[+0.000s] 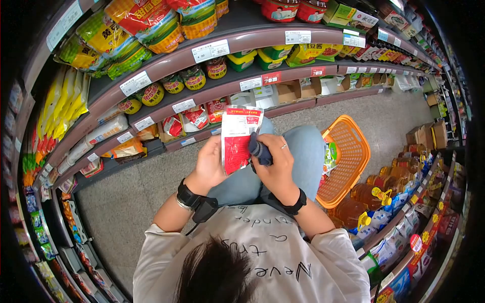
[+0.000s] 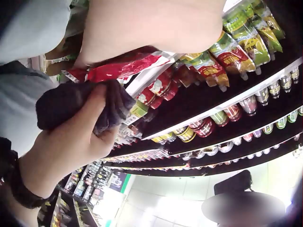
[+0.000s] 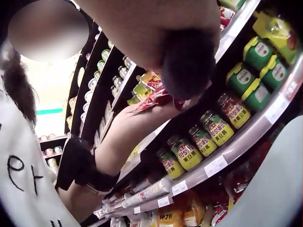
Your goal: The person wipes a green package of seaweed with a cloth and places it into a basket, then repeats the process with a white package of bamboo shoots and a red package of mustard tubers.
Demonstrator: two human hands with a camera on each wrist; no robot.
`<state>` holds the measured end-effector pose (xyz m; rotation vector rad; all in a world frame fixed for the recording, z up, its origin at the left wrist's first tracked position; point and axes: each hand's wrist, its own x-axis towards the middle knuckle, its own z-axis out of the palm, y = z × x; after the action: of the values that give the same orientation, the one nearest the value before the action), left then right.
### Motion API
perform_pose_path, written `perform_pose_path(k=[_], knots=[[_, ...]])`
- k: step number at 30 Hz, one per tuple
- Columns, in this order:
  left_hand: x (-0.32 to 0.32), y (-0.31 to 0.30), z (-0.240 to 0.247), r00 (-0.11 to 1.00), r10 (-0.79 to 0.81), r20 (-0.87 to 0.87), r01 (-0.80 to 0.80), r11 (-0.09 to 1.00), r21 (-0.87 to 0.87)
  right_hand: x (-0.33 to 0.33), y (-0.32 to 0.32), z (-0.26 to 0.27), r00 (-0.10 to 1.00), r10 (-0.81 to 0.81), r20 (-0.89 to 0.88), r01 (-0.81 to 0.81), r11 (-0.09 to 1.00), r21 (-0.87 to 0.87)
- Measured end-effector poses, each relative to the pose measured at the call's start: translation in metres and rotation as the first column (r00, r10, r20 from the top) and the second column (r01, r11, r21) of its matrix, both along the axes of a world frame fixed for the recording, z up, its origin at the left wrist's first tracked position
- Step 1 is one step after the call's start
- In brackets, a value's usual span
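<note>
A red and white packet (image 1: 237, 146) stands upright between the hands in the head view. The left hand (image 1: 210, 160) grips its left edge. In the right hand (image 1: 277, 162) is a bunched dark cloth (image 1: 260, 149), pressed against the packet's right side. The left wrist view shows the dark cloth (image 2: 71, 106) gripped by the right hand (image 2: 78, 137), with the red packet (image 2: 123, 68) beside it under the left hand (image 2: 151, 23). In the right wrist view the dark cloth (image 3: 188, 64) covers part of the packet (image 3: 154, 98).
An orange basket (image 1: 347, 156) with packets inside stands on the floor to the right of the knees. Curved shelves (image 1: 262, 43) of jars, tubs and bags run in front. Large oil bottles (image 1: 366, 194) stand at the right, by another shelf.
</note>
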<state>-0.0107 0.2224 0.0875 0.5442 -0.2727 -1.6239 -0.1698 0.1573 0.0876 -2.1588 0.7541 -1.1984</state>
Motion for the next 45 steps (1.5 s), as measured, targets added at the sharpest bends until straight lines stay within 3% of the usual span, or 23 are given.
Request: perform_pose_path(k=[2,5,6,9,11,13,17,19,22,25,26,29,31,33,36,39,42,45], knots=[[-0.006,-0.004,0.011,0.997,-0.024,0.067,0.029,0.996,-0.08,-0.001,0.001,-0.001,1.0,0.01,0.027,-0.012,0.997,0.071],[-0.003,0.001,-0.002,0.956,-0.118,0.267,0.122,0.993,0.001,-0.004,0.006,-0.001,0.997,0.017,0.071,-0.031,0.981,0.19],[-0.004,0.0,-0.011,0.97,-0.069,0.232,0.062,0.997,0.037,-0.005,0.008,0.0,0.996,0.014,0.086,-0.033,0.972,0.232],[0.007,0.0,-0.021,0.962,-0.051,0.269,0.008,0.987,0.161,-0.015,0.0,0.008,0.992,-0.094,0.086,0.075,0.977,0.2],[0.007,-0.002,-0.02,0.975,0.093,0.202,-0.127,0.978,0.165,-0.022,-0.007,0.018,0.979,-0.193,0.064,0.178,0.966,0.19],[0.008,-0.004,-0.013,0.974,0.203,0.1,-0.22,0.951,0.215,-0.024,-0.008,0.03,0.979,-0.161,0.122,0.158,0.987,0.038],[-0.004,-0.003,-0.008,0.968,0.241,0.067,-0.248,0.958,0.141,-0.013,0.003,0.032,0.996,0.073,-0.042,-0.077,0.992,-0.104],[-0.007,-0.001,-0.012,0.978,0.195,0.069,-0.2,0.977,0.078,-0.006,0.002,0.02,0.992,0.064,-0.108,-0.076,0.991,-0.109],[-0.006,-0.002,-0.023,0.989,0.133,0.071,-0.136,0.99,0.035,-0.002,0.008,0.01,0.997,0.04,-0.059,-0.045,0.995,-0.088],[-0.007,-0.003,-0.02,0.997,0.05,0.063,-0.055,0.996,0.076,0.002,0.026,0.007,0.971,0.21,-0.118,-0.22,0.973,-0.073],[-0.007,-0.005,-0.018,0.995,-0.041,0.093,0.043,0.999,-0.023,0.003,0.033,0.004,0.966,0.2,-0.166,-0.216,0.973,-0.082],[-0.014,-0.005,-0.017,0.984,0.068,0.166,-0.07,0.998,0.006,-0.003,0.013,0.008,0.988,0.109,-0.113,-0.123,0.985,-0.121],[-0.016,-0.004,-0.014,0.979,0.088,0.183,-0.087,0.996,-0.014,-0.004,-0.004,0.009,0.991,-0.107,-0.074,0.095,0.983,-0.155],[-0.021,-0.003,-0.004,0.969,0.102,0.224,-0.107,0.994,0.01,0.0,-0.005,0.004,0.995,-0.094,-0.039,0.088,0.987,-0.131],[-0.015,-0.005,-0.02,0.985,0.04,0.17,-0.043,0.999,0.01,0.0,0.015,0.006,0.987,0.138,-0.082,-0.149,0.978,-0.147],[-0.015,-0.005,-0.018,0.984,0.022,0.178,-0.025,1.0,0.014,-0.001,0.008,0.007,0.985,0.142,-0.102,-0.158,0.973,-0.166],[-0.023,-0.003,-0.002,0.97,0.044,0.237,-0.057,0.997,0.051,0.0,-0.015,0.01,0.993,-0.098,-0.063,0.089,0.987,-0.133],[-0.016,-0.008,-0.016,0.991,-0.031,0.131,0.033,0.999,-0.01,0.003,0.004,0.011,0.995,0.025,-0.101,-0.043,0.983,-0.176]])
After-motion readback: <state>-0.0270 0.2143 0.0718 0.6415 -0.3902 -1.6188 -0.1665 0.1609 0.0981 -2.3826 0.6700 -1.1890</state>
